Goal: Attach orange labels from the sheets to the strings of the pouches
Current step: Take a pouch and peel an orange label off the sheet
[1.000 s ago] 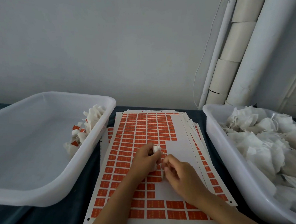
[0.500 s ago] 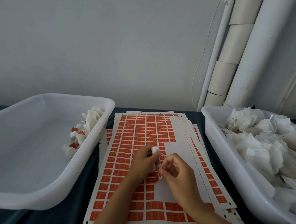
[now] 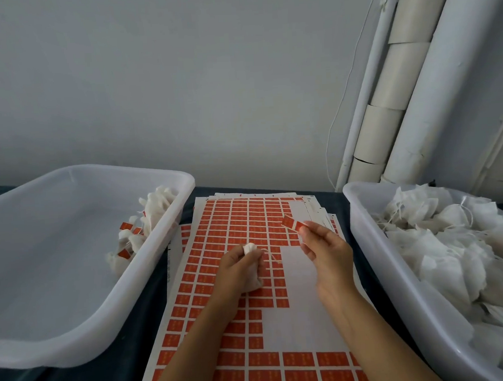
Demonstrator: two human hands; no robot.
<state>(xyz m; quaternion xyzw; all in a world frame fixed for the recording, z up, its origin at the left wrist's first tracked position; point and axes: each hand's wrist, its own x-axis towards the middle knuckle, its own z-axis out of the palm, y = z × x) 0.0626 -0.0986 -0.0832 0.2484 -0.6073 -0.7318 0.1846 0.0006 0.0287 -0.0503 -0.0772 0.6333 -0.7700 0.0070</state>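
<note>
My left hand (image 3: 239, 267) grips a small white pouch (image 3: 253, 274) over the stack of label sheets (image 3: 240, 220); its thin string (image 3: 271, 255) trails out to the right. My right hand (image 3: 326, 252) is raised to the right of it and pinches an orange label (image 3: 292, 223) by one end, the label lifted off the sheet. The top sheet has a blank white patch where labels are gone.
A white tub (image 3: 82, 292) on the left holds a few pouches with orange labels (image 3: 146, 226) in its far right corner. A white tub (image 3: 396, 269) on the right is full of plain white pouches (image 3: 453, 242). Pipes (image 3: 414, 77) run up the wall behind.
My hands were together over the sheet; now my right hand has pulled up and to the right with a peeled label, while the left keeps holding the pouch.
</note>
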